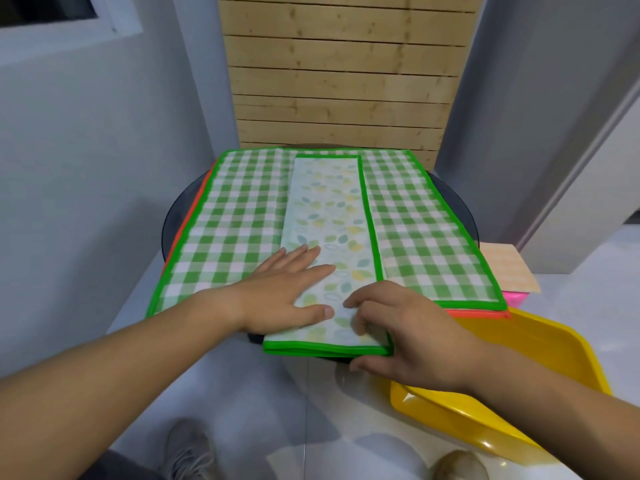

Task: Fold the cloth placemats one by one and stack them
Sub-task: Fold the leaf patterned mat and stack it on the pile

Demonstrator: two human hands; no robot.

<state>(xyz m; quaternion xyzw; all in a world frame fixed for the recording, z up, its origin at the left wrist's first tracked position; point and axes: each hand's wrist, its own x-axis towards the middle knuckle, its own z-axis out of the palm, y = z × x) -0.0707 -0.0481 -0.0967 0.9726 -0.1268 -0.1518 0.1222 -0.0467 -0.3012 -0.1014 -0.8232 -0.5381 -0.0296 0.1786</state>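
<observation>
I am pressing my left hand (pixel 287 292) flat, fingers spread, on the near end of the leaf-print placemat (pixel 332 216) — a narrow folded strip lying along the middle of the green checked placemat (pixel 235 216). Its long axis is running straight away from me, and its near end is reaching past the checked placemat's near edge. My right hand (pixel 408 334) is pinching the strip's near right corner, with fingers curled on top. With 2 hands at this end, I am judging the next fold goes away from me.
</observation>
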